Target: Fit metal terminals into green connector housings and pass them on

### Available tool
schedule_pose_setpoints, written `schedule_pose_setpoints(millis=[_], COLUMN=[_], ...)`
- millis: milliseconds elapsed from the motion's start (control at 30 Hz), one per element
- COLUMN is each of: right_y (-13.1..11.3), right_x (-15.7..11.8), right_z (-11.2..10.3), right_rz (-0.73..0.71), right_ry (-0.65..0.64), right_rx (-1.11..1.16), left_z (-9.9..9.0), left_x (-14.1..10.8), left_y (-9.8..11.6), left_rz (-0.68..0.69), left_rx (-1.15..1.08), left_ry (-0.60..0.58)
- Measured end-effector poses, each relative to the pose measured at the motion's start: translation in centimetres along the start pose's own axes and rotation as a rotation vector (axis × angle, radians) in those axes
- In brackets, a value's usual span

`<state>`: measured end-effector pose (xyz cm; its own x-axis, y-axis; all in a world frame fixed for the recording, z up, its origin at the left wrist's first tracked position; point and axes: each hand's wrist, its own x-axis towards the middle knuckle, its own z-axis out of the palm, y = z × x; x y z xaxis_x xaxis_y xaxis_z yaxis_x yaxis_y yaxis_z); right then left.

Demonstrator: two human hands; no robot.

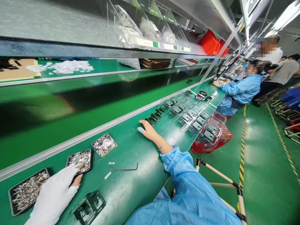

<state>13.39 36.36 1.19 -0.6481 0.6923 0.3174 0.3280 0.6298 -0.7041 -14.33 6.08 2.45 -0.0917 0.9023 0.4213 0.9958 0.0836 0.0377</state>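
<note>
My left hand (57,190), in a white glove with bare fingertips, reaches over the near edge of a black tray of small metal parts (82,159). Its thumb and finger are apart at the tray; whether they touch a part I cannot make out. My right hand (150,131), bare with a blue band on one fingertip, is spread beside a row of dark green housings (155,116). Another dark housing (90,206) stands near the front edge. An L-shaped hex key (126,169) lies on the green table (131,187) with two small metal plates (107,175).
Another parts tray (29,190) is at far left, a third (104,145) to the right. Clear trays of flat parts (186,116) cover the right side. A metal shelf edge (82,50) runs above. A co-worker in blue (246,87) sits farther along, by a red bin (199,147).
</note>
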Motion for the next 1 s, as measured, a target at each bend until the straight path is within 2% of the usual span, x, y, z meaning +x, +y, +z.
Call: schedule_pose_setpoints(millis=[133, 200, 267, 367, 467, 533, 633, 1000], right_y=[0.4, 0.5, 1.1, 3.3, 6.0, 7.6, 9.2, 12.0], right_x=[0.8, 0.6, 0.4, 0.0, -0.1, 0.1, 1.0, 4.8], right_z=[-0.7, -1.5, -3.1, -6.4, -8.9, -9.5, -9.4, -8.8], right_rz=[-0.024, -0.022, 0.019, 0.151, 0.302, 0.384, 0.454, 0.499], right_ry=[0.088, 0.181, 0.336, 0.617, 0.776, 0.805, 0.810, 0.816], right_rx=[0.004, 0.012, 0.014, 0.013, 0.036, 0.070, 0.132, 0.391], left_z=[-0.2, -0.3, -0.3, -0.4, -0.2, -0.1, 0.0, -0.6], left_x=[0.2, 0.3, 0.4, 0.4, 0.3, 0.3, 0.3, 0.6], left_y=[0.0, 0.3, 0.6, 0.9, 0.9, 0.8, 0.7, 0.8], left_rz=[-0.013, -0.046, -0.083, -0.141, -0.196, -0.218, -0.214, -0.081], left_rx=[-0.004, -0.038, -0.071, -0.125, -0.211, -0.249, -0.243, -0.071], left_ry=[-0.022, -0.031, -0.044, -0.050, -0.030, -0.021, -0.022, -0.026])
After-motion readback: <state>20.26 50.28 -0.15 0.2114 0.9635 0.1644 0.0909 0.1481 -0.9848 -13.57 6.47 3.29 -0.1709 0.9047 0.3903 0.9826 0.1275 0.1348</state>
